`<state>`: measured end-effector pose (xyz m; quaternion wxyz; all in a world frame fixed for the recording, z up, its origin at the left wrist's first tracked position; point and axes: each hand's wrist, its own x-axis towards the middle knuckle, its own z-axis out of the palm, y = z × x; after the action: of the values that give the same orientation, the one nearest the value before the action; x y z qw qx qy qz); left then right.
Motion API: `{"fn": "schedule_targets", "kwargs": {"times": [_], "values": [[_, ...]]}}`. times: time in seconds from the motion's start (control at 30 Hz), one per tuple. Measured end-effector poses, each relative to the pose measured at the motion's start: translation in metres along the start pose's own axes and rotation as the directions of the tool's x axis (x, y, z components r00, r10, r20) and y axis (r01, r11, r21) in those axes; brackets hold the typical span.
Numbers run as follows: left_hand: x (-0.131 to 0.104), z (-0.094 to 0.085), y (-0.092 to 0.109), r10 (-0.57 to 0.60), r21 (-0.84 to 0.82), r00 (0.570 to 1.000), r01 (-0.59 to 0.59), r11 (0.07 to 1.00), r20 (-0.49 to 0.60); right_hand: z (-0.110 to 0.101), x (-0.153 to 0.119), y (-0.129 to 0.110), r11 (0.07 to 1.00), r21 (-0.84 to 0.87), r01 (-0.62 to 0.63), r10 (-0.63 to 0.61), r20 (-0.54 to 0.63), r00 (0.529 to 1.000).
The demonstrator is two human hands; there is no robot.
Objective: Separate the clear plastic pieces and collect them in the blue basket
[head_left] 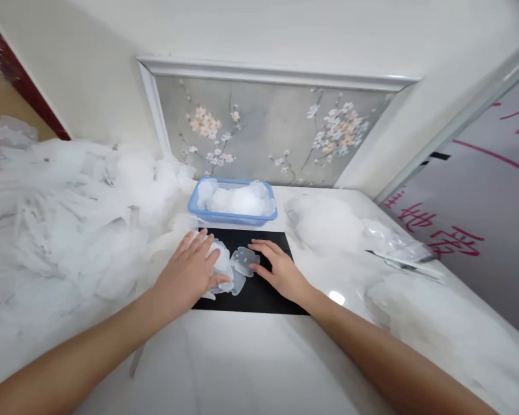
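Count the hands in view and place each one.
2: the left hand on the pile of translucent pieces, the right hand with fingertips at a flat piece above the black mat.

The desk [225,369] has a glossy white top with faint grey veining and a bright reflection right of centre. A black mat [259,303] lies flat on it, a blue basket [233,218] just beyond. A large heap of translucent white pieces [73,230] spreads over the left; on the right lie smaller whitish piles [324,225] and clear plastic wrapping [393,241].
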<state>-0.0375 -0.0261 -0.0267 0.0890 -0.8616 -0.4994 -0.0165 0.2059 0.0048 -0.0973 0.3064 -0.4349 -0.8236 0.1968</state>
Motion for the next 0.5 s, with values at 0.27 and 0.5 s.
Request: {"fn": "schedule_targets", "kwargs": {"times": [0.27, 0.5], "values": [[0.031, -0.002, 0.019, 0.089, -0.058, 0.975, -0.079, 0.995, 0.204, -0.003, 0.008, 0.000, 0.988, 0.095, -0.120, 0.121, -0.002, 0.993], [0.051, 0.002, 0.010, 0.052, -0.121, 0.968, -0.022, 0.992, 0.246, -0.011, 0.015, 0.010, 0.761, 0.606, -0.233, 0.325, -0.045, 0.945]]}}
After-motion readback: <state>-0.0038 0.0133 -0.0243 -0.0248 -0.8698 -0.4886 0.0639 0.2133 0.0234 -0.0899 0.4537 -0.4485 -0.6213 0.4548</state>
